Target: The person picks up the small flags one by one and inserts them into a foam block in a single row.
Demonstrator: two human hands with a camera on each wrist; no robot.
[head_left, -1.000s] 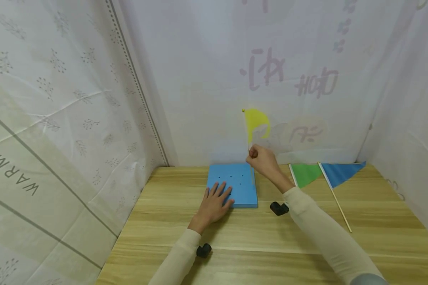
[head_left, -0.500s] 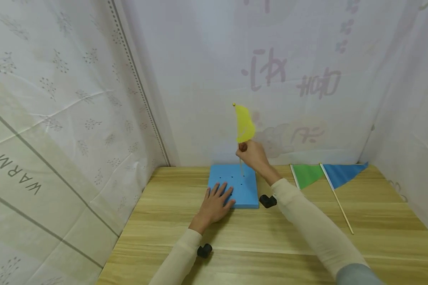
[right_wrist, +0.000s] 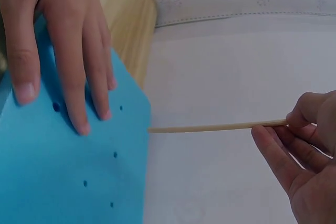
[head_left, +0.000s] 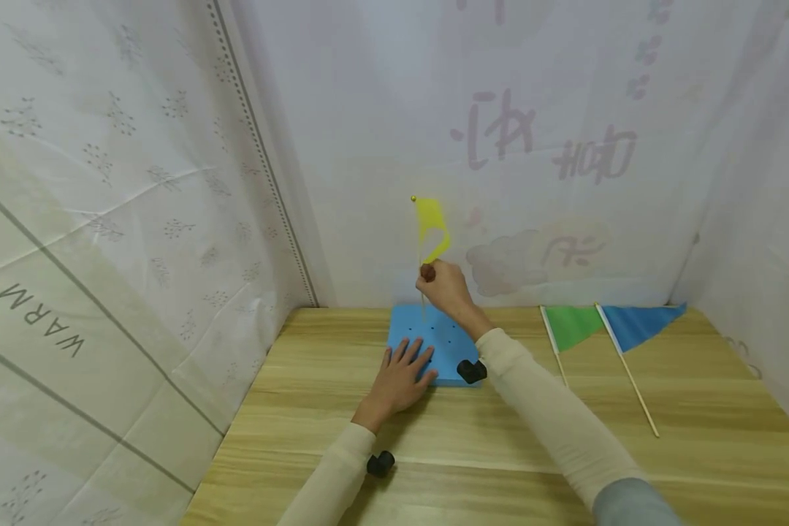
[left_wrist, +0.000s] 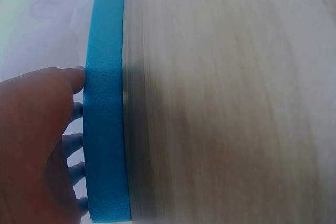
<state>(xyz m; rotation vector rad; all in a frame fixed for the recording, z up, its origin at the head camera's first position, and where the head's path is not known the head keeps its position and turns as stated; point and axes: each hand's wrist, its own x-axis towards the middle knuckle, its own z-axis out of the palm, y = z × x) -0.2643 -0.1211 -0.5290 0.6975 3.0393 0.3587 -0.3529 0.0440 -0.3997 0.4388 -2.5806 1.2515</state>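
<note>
My right hand [head_left: 445, 287] pinches the wooden stick of a small yellow flag [head_left: 431, 212] between thumb and fingers, holding it upright. The bare lower end of the stick [right_wrist: 205, 128] points toward the blue foam block [right_wrist: 58, 171], its tip near the block's far edge in the right wrist view. Several small holes dot the block's top. My left hand [head_left: 397, 381] rests flat on the block's front left part, fingers spread, covering some of the surface. Seen from the left wrist, its fingertips [left_wrist: 76, 141] lie on the block's face.
A green flag [head_left: 568, 326] and a blue flag [head_left: 638, 326] lie on the wooden table [head_left: 513, 467] to the right, sticks toward me. A printed curtain [head_left: 368, 146] hangs behind the table and along both sides. Black wrist-camera pieces [head_left: 381, 463] sit at both wrists.
My right hand has carried the yellow flag leftward, from the block's right edge to over its back middle, with the stick staying upright. My left hand has stayed on the block.
</note>
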